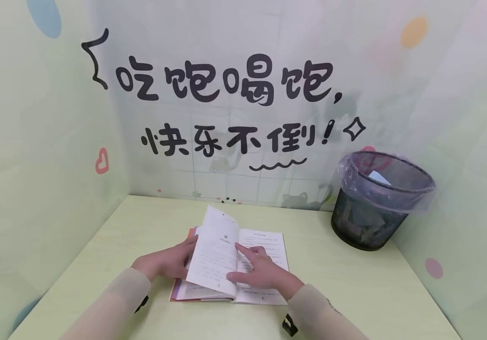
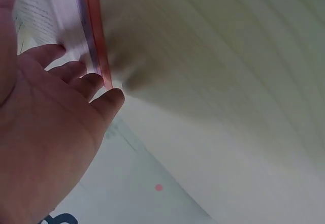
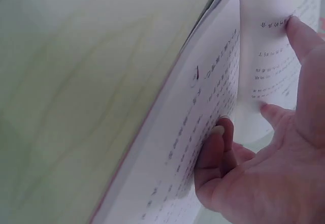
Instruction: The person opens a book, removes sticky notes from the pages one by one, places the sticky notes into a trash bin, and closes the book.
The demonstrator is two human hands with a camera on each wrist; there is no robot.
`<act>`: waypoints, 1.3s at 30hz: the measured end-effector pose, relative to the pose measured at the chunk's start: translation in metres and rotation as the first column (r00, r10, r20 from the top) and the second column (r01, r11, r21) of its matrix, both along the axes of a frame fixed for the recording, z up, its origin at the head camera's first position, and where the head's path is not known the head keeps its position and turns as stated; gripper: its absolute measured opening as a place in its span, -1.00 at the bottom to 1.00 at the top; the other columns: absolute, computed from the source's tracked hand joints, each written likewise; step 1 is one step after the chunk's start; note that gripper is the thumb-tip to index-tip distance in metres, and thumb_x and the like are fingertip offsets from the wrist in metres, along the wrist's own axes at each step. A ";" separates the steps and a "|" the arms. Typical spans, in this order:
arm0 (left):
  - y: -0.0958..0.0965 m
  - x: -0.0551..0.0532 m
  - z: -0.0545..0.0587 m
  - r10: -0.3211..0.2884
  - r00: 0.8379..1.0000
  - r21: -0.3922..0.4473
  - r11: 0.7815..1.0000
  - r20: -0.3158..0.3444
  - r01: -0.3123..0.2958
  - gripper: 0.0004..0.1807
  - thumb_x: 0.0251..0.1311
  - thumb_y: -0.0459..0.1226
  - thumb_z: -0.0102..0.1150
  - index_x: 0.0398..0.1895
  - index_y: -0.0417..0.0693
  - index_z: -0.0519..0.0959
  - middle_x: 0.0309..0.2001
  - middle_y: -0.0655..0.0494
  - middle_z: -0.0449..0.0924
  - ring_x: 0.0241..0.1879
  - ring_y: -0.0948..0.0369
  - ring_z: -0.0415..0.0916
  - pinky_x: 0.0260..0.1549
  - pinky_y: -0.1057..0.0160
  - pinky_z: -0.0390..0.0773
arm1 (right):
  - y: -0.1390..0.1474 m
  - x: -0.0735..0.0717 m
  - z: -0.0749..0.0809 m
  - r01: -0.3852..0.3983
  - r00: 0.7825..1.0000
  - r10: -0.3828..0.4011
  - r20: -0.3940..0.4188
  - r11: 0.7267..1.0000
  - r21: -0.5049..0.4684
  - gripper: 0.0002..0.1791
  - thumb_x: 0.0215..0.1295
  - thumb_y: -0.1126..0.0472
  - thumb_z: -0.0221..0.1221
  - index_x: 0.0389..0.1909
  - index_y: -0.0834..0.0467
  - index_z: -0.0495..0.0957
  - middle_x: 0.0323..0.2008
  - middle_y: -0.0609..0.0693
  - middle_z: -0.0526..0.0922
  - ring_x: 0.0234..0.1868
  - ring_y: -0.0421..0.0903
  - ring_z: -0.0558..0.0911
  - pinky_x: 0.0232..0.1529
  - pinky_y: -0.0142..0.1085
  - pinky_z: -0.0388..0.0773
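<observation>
An open book (image 1: 264, 293) with printed pages lies on the table, its orange and purple cover edge (image 2: 94, 26) showing at the left. One leaf (image 1: 214, 255) stands raised and curved over the left half. My left hand (image 1: 169, 259) is at the book's left side, fingertips partly hidden behind that leaf; its fingers (image 2: 71, 70) rest loosely on the pages and cover edge. My right hand (image 1: 262, 271) lies over the right page. Its extended index finger and thumb (image 3: 274, 113) touch the raised leaf near the spine, while the other fingers bend against the page below.
A black mesh waste bin (image 1: 362, 226) with a translucent purple liner stands at the back right, something pale inside it. Printed wall sheets (image 1: 235, 184) enclose the pale wooden table (image 1: 150, 212) at the back and both sides.
</observation>
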State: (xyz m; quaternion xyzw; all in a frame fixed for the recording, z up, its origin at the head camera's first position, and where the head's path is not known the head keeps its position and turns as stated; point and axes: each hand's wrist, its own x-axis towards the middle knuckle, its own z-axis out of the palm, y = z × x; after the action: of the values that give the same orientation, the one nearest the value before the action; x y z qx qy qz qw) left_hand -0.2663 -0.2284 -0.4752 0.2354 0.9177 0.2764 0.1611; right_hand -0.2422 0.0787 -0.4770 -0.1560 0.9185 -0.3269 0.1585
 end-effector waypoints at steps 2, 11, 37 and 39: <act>-0.006 0.000 -0.002 0.013 1.000 -0.010 1.000 0.006 -0.013 0.12 0.21 -0.07 0.62 0.76 -0.07 0.19 0.81 -0.25 -0.12 0.77 -0.35 -0.17 0.67 -0.43 0.04 | -0.004 0.001 0.000 -0.004 1.000 0.005 -0.014 0.999 0.035 0.07 0.34 -0.44 0.37 0.77 -0.29 0.14 0.67 0.31 0.16 0.61 0.32 0.38 0.49 0.39 0.44; -0.038 -0.007 0.007 0.191 0.978 -0.132 0.971 -0.080 -0.201 -0.15 0.38 -0.23 0.42 0.67 -0.25 0.32 0.68 -0.42 0.18 0.68 -0.42 0.06 0.61 -0.47 0.16 | -0.018 0.007 0.000 0.017 0.998 -0.010 -0.067 0.993 0.114 0.12 0.27 -0.50 0.38 0.76 -0.29 0.15 0.65 0.28 0.22 0.53 0.36 0.44 0.43 0.39 0.48; 0.079 -0.009 0.023 0.020 1.000 -0.071 0.997 0.018 -0.018 0.10 0.27 0.10 0.56 0.77 0.01 0.20 0.81 -0.05 -0.02 0.79 -0.14 -0.06 0.71 -0.29 0.10 | -0.013 0.010 -0.002 -0.006 0.988 0.035 -0.151 0.982 0.189 0.08 0.35 -0.55 0.26 0.77 -0.23 0.14 0.64 0.32 0.24 0.51 0.44 0.46 0.41 0.41 0.51; 0.082 -0.009 0.024 0.023 1.000 -0.079 0.997 0.019 -0.021 0.10 0.27 0.11 0.56 0.77 0.03 0.21 0.81 -0.04 -0.01 0.80 -0.13 -0.06 0.72 -0.28 0.10 | -0.011 0.010 -0.003 -0.008 0.989 0.035 -0.146 0.984 0.180 0.08 0.36 -0.55 0.26 0.77 -0.22 0.14 0.64 0.32 0.24 0.51 0.43 0.48 0.43 0.39 0.51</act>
State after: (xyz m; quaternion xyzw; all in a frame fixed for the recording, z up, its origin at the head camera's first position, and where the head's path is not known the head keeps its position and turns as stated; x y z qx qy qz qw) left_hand -0.2753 -0.1466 -0.4517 0.2160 0.9288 0.2440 0.1762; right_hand -0.2319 0.0679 -0.4797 -0.1752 0.9517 -0.2286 0.1065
